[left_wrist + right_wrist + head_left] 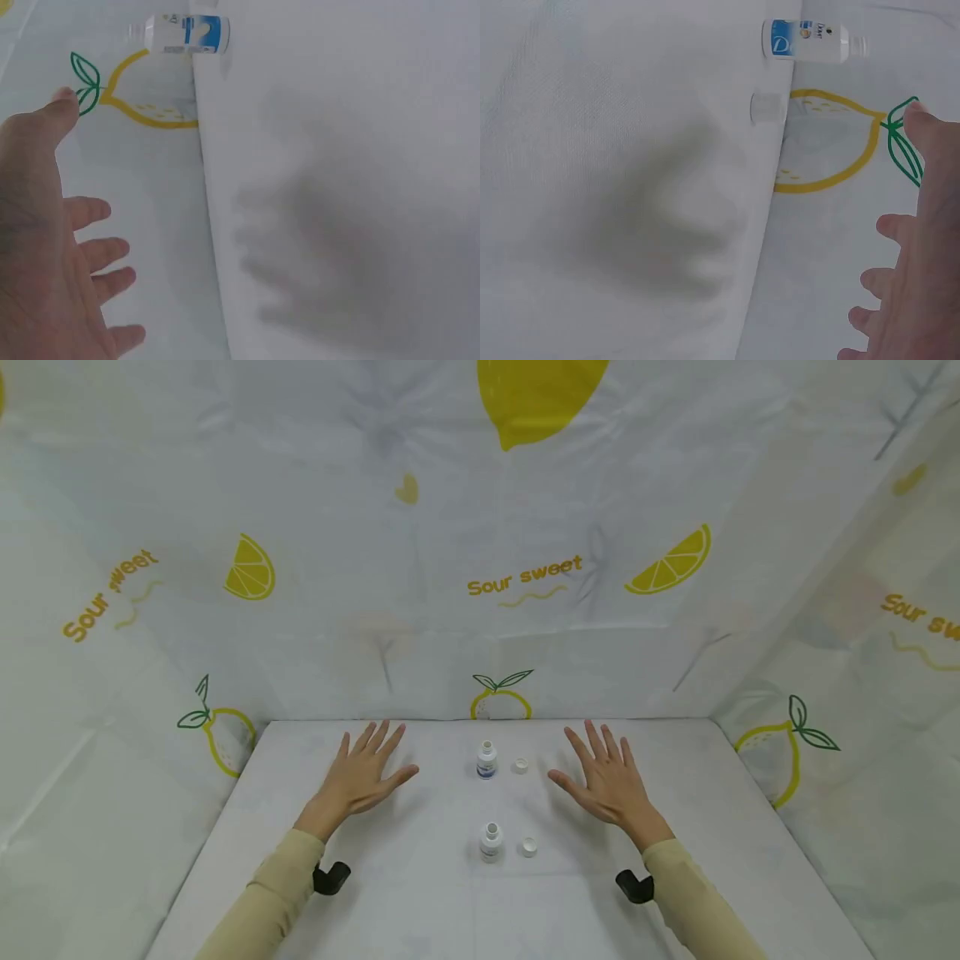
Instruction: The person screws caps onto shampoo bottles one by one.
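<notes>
Two small white bottles without caps stand upright along the middle of the table. The far bottle (487, 760) carries a blue label, and a white cap (521, 766) lies to its right. Closer in stands the near bottle (491, 843), with another white cap (529, 847) on its right. My left hand (362, 777) is held over the table left of the bottles, fingers spread and holding nothing. To the right of the caps, my right hand (609, 783) hovers likewise with spread fingers. In the right wrist view the far bottle (810, 40) lies beyond the thumb.
The white table (420, 910) ends at a far edge against a hanging white sheet (337, 652) printed with lemons. Similar sheets hang on the left and right. A black wrist mount (332, 878) sits on the left sleeve, another black mount (634, 887) on the right.
</notes>
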`<state>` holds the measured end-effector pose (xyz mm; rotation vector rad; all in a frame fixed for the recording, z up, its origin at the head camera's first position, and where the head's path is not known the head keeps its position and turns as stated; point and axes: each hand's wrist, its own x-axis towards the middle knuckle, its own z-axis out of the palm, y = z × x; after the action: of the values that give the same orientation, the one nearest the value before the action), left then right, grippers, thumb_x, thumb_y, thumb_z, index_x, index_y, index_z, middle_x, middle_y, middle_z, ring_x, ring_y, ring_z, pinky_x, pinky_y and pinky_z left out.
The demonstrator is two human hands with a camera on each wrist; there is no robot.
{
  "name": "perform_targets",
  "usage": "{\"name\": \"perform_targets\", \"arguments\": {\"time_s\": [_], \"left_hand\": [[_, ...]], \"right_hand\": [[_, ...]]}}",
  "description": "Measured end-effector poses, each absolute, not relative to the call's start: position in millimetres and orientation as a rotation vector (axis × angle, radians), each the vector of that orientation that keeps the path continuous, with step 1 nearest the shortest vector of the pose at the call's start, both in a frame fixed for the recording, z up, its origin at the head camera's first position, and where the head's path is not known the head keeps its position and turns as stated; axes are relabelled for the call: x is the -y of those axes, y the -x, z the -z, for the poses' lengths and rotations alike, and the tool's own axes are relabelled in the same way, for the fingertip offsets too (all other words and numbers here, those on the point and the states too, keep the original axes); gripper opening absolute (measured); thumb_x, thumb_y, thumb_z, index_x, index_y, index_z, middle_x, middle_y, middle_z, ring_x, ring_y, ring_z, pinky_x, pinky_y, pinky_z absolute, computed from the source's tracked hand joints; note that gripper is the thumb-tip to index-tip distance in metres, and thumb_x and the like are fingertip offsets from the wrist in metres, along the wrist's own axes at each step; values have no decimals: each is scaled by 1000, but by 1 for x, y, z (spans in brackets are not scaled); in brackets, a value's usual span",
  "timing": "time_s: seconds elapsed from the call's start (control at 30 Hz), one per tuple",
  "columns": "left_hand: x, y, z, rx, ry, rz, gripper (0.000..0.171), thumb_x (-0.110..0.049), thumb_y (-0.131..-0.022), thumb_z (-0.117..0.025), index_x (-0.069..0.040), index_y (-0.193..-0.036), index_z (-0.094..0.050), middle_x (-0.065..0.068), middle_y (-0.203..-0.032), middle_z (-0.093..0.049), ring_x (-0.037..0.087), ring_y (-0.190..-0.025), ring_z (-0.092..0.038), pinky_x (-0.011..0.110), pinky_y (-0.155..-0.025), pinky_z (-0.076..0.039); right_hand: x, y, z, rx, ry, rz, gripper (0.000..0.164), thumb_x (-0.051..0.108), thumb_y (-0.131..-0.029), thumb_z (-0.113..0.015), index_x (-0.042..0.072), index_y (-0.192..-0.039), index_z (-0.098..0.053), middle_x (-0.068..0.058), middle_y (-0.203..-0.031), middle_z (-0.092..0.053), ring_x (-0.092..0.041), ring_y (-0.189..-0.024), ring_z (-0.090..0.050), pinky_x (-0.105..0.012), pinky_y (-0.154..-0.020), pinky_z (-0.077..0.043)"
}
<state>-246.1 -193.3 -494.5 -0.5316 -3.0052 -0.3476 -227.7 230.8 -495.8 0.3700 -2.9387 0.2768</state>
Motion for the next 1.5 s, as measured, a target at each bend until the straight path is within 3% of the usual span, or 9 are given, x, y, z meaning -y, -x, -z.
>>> {"name": "perform_targets", "arguments": {"time_s": [0.2,0.4,0.6,0.83,1.07,1.5], "left_hand": [[177,255,501,2927,651,757,80,-69,-89,-48,-20,-151,-34,6,-155,-39,31,-142,-38,56,-114,-36],[150,270,507,2753,764,1202,58,-40,-87,-70,-10,-134,-55,12,-134,-60,31,-120,-61,41,-99,-54],[124,284,520,2710,774,1417,45,-29,-85,-75,-9,-123,-62,14,-125,-66,28,-112,-66,37,-96,-56],[105,292,532,2733,755,1530,47,-25,-86,-74,-3,-125,-61,12,-125,-66,26,-113,-66,40,-97,-56],[88,300,534,2747,782,1564,42,-25,-87,-73,-12,-125,-63,4,-127,-66,19,-116,-65,29,-97,-55],[69,306,542,2784,829,1464,46,-23,-85,-75,-6,-125,-62,8,-121,-68,20,-112,-66,28,-95,-56]], "right_hand": [[-230,231,499,2887,-384,-532,76,63,-91,-49,21,-152,-31,-14,-159,-29,-43,-144,-28,-67,-113,-27],[-226,240,503,2819,-333,-971,62,39,-89,-68,13,-141,-46,-14,-145,-49,-37,-132,-48,-57,-105,-45],[-223,253,510,2761,-233,-1330,46,22,-85,-75,5,-125,-60,-16,-124,-65,-29,-112,-65,-41,-97,-55],[-212,261,516,2745,-216,-1636,42,13,-84,-75,-4,-120,-62,-25,-118,-66,-30,-104,-68,-26,-84,-59],[-201,272,537,2791,-189,-1646,41,16,-81,-79,0,-115,-65,-17,-111,-71,-21,-97,-70,-25,-80,-59],[-180,283,553,2837,-135,-1504,36,19,-79,-81,6,-110,-70,-8,-98,-73,-12,-85,-67,-23,-75,-58]]}}
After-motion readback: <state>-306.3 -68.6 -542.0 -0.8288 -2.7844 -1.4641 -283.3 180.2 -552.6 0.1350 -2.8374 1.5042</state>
